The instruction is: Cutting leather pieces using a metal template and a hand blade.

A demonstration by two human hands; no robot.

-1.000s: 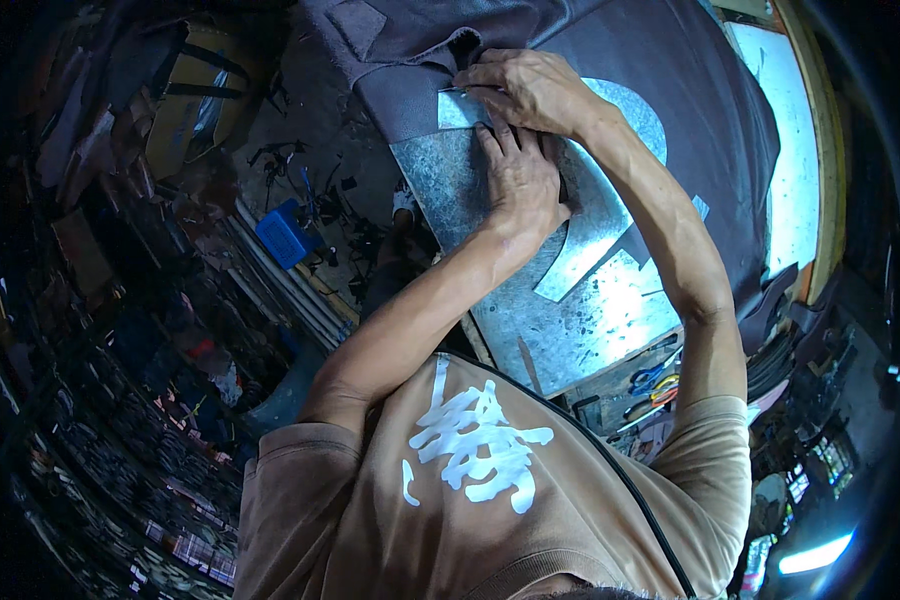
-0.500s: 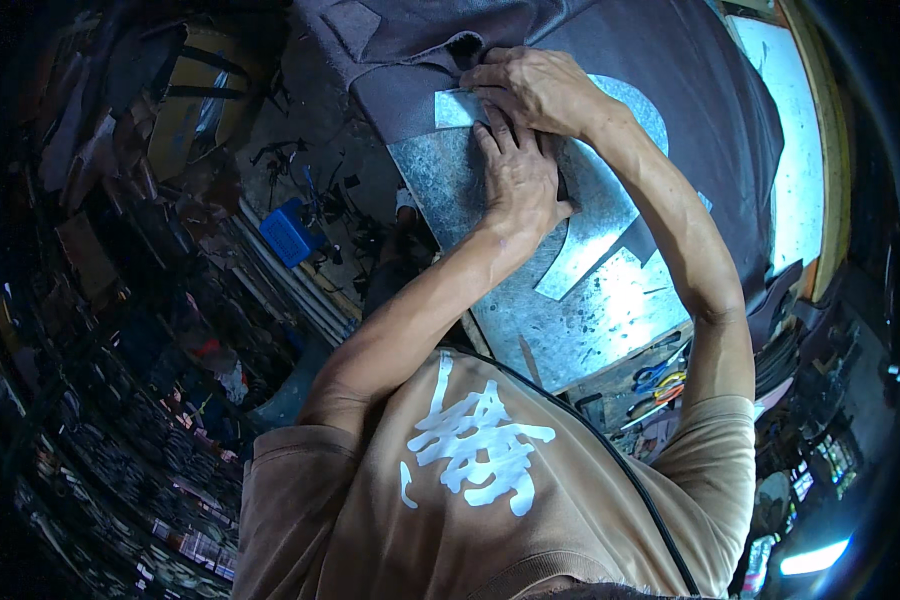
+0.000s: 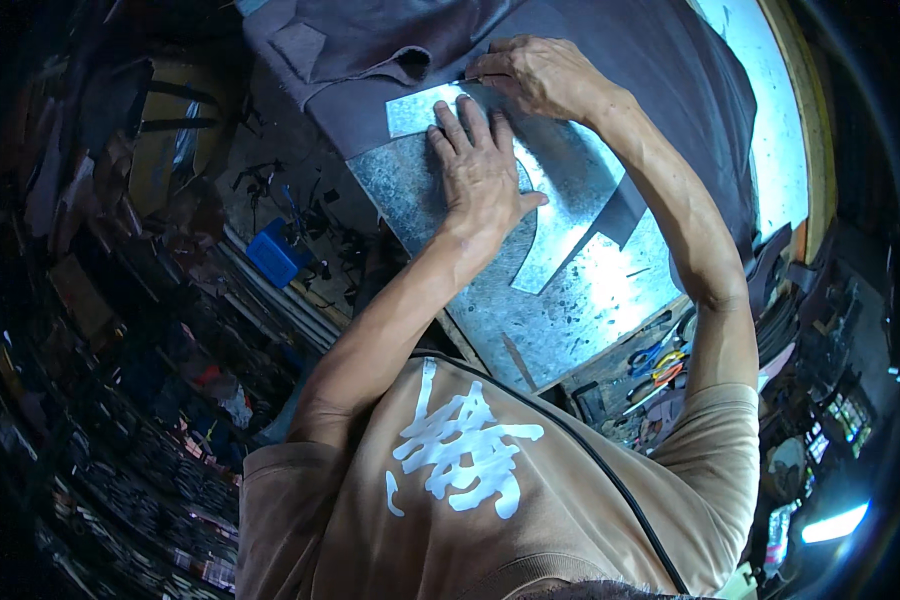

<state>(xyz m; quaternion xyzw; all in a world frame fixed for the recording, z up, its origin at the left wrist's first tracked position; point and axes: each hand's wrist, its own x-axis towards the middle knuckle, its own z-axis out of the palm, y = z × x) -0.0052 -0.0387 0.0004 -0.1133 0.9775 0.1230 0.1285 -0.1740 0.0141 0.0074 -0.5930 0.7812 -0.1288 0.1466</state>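
Note:
A pale, curved flat template (image 3: 560, 225) lies partly over a dark purple-brown leather sheet (image 3: 660, 90) on a metal-topped table (image 3: 400, 185). My left hand (image 3: 478, 185) rests flat on the template's left part, fingers spread and thumb stretched to the right. Just beyond it, my right hand (image 3: 550, 78) is bent in a pinch at the template's far edge, over the leather. Something thin and dark shows at its fingertips, too small to name. The right hand and forearm hide part of the template.
Pliers and scissors with coloured handles (image 3: 660, 365) lie on a lower shelf at the table's near right. A blue plastic container (image 3: 277, 253) is down to the left, beside long pipes (image 3: 270, 285). Folded leather with a hole (image 3: 410, 65) bunches at the far left.
My right hand has moved right along the template's far edge, away from my left fingers. The left hand stays on the template, its fingers now more spread. The whole view has shifted slightly.

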